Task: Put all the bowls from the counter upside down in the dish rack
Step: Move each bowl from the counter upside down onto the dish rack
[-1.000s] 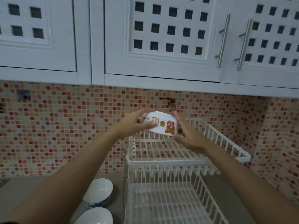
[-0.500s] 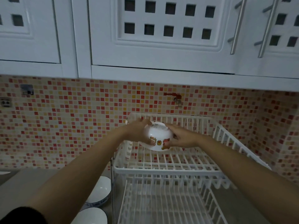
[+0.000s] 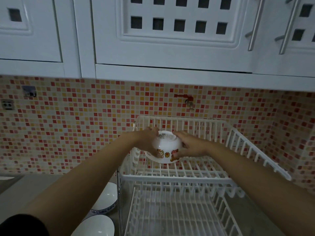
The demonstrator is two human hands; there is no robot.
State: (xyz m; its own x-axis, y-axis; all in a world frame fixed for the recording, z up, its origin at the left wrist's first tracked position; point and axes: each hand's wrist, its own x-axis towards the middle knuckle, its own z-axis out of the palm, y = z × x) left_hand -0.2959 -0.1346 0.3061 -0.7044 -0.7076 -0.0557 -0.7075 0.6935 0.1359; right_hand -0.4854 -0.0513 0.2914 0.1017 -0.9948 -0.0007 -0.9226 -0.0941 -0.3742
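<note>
Bowl inverted, both hands cupping sides, over rack top tier.

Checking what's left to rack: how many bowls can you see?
3: a cartoon-print bowl held upside down over the rack's top tier, and two blue-rimmed bowls on the counter left of it. More may sit out of frame.

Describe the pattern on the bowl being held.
White bowl with red, orange and yellow cartoon figures near its rim; head view.
</note>
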